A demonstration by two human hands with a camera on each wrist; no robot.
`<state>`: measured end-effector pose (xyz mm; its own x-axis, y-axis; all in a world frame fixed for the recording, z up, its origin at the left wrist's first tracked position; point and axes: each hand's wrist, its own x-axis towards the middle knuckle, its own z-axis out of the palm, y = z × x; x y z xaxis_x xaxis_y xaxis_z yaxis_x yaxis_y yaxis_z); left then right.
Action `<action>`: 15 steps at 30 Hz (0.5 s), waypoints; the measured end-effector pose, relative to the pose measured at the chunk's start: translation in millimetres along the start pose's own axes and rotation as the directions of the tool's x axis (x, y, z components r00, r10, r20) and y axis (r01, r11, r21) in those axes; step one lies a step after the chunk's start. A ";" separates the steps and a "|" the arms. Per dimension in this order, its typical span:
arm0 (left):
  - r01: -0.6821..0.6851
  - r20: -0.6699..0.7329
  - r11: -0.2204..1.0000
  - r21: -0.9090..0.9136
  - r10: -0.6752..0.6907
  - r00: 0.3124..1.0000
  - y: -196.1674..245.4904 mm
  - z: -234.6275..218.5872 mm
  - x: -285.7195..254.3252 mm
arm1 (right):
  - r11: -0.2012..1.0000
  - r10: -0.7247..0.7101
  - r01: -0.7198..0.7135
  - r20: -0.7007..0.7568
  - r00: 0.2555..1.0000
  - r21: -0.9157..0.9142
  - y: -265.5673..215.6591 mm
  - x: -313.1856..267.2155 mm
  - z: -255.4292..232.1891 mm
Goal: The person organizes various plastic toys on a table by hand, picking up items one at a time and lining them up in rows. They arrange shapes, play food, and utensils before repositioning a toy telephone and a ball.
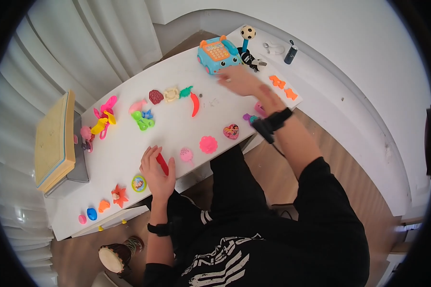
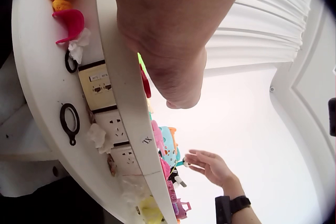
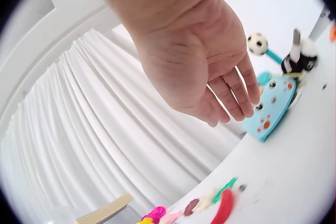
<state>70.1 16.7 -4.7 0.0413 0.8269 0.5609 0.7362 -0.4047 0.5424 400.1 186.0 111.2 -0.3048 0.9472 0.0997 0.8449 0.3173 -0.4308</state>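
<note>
My right hand [image 1: 239,80] is held over the far part of the white table, its fingers loosely straight and its palm bare in the right wrist view. Just beyond the fingertips stands a blue toy telephone [image 1: 219,55] with an orange keypad and eyes on its front. At the near edge, my left hand [image 1: 157,177] rests with relaxed fingers, the thumb apart from them. A red piece [image 1: 162,164] shows between thumb and forefinger, partly hidden by the hand. Close by are a pink toy piece [image 1: 186,154] and a round green-rimmed picture toy [image 1: 139,183].
A red toy chili [image 1: 195,105] lies mid-table beside other play pieces. Along the front edge sit a pink scalloped disc [image 1: 208,144] and a heart-shaped box [image 1: 231,131]. A yellow-topped box [image 1: 55,143] stands left; a football-topped stick [image 1: 247,33] rises behind. A drum [image 1: 112,258] is on the floor.
</note>
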 end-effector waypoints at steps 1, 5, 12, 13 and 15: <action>0.015 0.000 1.000 0.002 -0.015 1.000 -0.1 -0.2 -0.7 | 0.996 -0.080 0.080 0.011 0.997 -0.050 -9.6 13.8 19.6; 0.028 -0.008 1.000 0.009 -0.028 1.000 -0.1 -0.7 -0.7 | 0.999 0.020 -0.019 0.028 0.999 -0.027 -58.6 54.6 72.1; 0.041 -0.027 0.998 -0.050 -0.042 0.999 -4.0 -0.9 -0.9 | 0.946 0.155 -0.179 -0.109 0.982 -0.269 -73.7 71.8 116.2; 0.035 -0.019 0.998 -0.048 -0.035 0.999 -3.4 -1.1 -0.7 | 0.943 0.134 -0.172 -0.147 0.980 -0.286 -72.2 72.1 117.6; 0.027 -0.009 0.998 -0.050 -0.028 1.000 -1.9 -0.6 -0.5 | 0.937 0.115 -0.168 -0.186 0.976 -0.306 -68.1 71.2 113.3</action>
<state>68.2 16.8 -5.7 0.0147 0.8341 0.5514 0.7020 -0.4013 0.5883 271.1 226.5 46.0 -0.1188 0.9694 0.2147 0.9776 0.1521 -0.1456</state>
